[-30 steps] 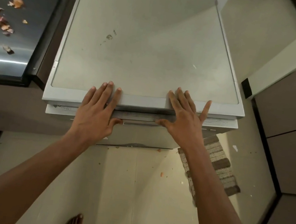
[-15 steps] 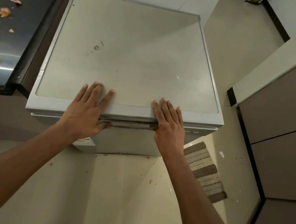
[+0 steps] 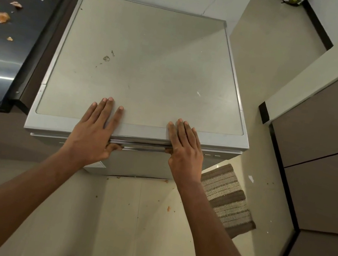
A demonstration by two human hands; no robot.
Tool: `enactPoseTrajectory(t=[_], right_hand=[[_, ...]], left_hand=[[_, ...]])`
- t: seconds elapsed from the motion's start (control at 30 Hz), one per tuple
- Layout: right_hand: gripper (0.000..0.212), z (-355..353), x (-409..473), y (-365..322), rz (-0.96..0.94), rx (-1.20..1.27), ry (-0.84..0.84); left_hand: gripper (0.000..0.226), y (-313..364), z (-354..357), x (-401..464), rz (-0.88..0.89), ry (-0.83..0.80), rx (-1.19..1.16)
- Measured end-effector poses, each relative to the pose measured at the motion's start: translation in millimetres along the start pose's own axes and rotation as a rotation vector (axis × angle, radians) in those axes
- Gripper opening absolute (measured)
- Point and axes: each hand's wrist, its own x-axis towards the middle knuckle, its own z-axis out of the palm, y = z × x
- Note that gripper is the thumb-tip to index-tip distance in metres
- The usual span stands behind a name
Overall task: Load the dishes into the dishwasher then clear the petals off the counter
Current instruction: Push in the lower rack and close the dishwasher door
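You are flattening both hands, left hand (image 3: 94,131) and right hand (image 3: 184,148), fingers straight on the dishwasher (image 3: 146,69) top, thumbs under its lip, apparently bracing its door.

We stretch both bare arms forward, our left hand (image 3: 93,136) and our right hand (image 3: 184,150) lying palm-down, fingers straight, thumbs tucked below.

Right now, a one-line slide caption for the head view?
Both hands, left hand and right hand, rest on the dishwasher top's front edge; petals litter the counter.
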Motion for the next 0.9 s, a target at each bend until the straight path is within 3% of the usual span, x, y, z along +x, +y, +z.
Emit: enactPoseTrajectory(t=[0.23, 0.57, 0.8, 0.9], right_hand=[[0.058, 8.0, 0.7, 4.8, -0.036, -0.047, 0.124], [0.069, 4.3, 3.7, -1.5, 0.019, 0.018, 0.037], [0.079, -10.7, 8.1, -11.7, 0.118, 0.089, -0.151], [0.079, -32.0, 13.2, -17.2, 0.153, 0.096, -0.361]], left_hand=[[0.098, 1.7, 7.7, -1.0, -0.014, 0.057, -0.017], [0.106, 2.1, -0.2, 0.1, -0.039, -0.058, 0.029], [0.104, 7.5, -21.6, 4.2, -0.102, -0.25, 0.011], [0.097, 21.2, -42.1, 2.3, -0.175, -0.371, -0.024]])
